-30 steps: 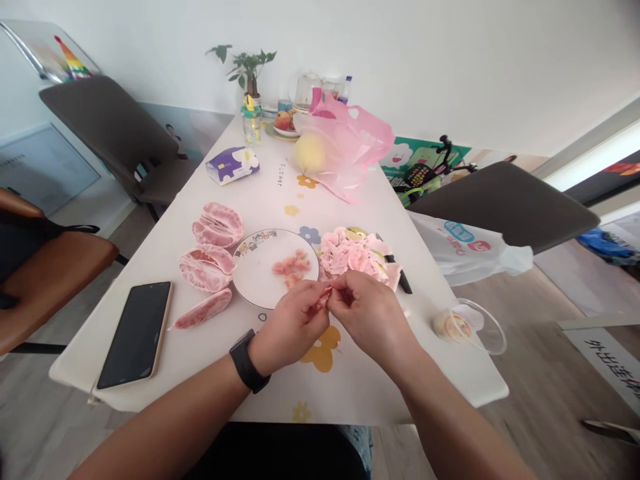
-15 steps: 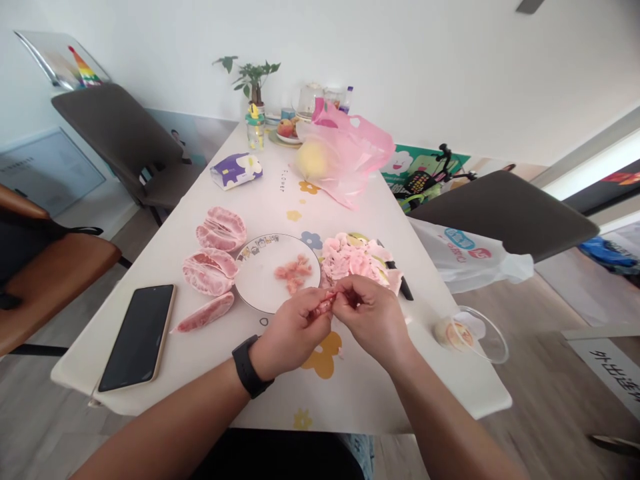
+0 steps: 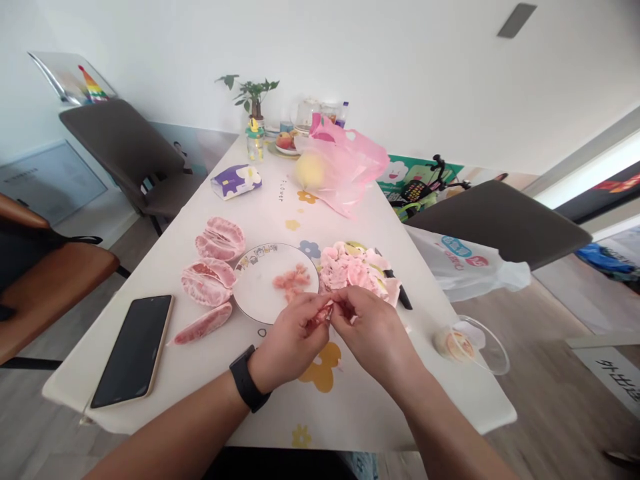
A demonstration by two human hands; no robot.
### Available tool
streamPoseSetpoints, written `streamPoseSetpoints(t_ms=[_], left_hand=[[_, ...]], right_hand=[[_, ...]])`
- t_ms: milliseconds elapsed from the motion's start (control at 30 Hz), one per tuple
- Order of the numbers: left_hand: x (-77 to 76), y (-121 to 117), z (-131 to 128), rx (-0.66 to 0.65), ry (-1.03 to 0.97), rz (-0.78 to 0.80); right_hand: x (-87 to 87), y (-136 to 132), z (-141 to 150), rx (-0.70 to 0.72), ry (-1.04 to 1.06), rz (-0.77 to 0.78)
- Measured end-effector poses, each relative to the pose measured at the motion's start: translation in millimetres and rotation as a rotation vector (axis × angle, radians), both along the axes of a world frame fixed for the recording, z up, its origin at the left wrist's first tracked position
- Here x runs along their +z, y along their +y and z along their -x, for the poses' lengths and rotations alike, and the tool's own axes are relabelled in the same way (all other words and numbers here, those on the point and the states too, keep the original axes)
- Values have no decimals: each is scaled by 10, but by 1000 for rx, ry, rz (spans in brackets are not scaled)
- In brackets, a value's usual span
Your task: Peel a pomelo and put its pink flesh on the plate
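My left hand is closed on a pomelo segment, mostly hidden by the fingers. My right hand pinches at the same segment from the other side, fingertips touching the left ones. Just beyond the hands, a white plate holds small pieces of pink pomelo flesh. Left of the plate lie two large pomelo chunks and a single segment. A heap of pink and green pomelo peel sits right of the plate.
A dark-handled knife lies partly under the peel. At the left edge rests a phone. Farther back are a tissue pack and a pink plastic bag with a yellow fruit. A clear plastic container stands at the right edge.
The view has tilted up slightly, so the scene sits lower. Both hands stay together at the segment, the right fingers shifted a little against it.
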State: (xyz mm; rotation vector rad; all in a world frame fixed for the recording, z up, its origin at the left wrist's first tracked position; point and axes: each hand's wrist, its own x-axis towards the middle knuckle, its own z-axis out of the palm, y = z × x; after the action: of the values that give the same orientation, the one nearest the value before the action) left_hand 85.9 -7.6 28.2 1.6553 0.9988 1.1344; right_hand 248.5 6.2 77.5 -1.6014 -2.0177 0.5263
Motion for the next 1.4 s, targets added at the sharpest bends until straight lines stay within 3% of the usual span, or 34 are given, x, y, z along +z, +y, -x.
streamPoseSetpoints(t_ms=[300, 800, 967, 1233, 1400], left_hand=[[-16, -31, -5, 5, -62, -14], [56, -36, -8, -65, -210, 48], [38, -7, -9, -52, -348, 222], [4, 6, 15, -17, -435, 337], [-73, 18, 9, -48, -586, 474]], right_hand=[[-63, -1, 40, -91, 339, 81], [-181, 20, -33, -102, 619, 213], [-208, -28, -76, -41, 702, 182], [-191, -34, -75, 10, 691, 241], [-191, -19, -70, -110, 646, 332]])
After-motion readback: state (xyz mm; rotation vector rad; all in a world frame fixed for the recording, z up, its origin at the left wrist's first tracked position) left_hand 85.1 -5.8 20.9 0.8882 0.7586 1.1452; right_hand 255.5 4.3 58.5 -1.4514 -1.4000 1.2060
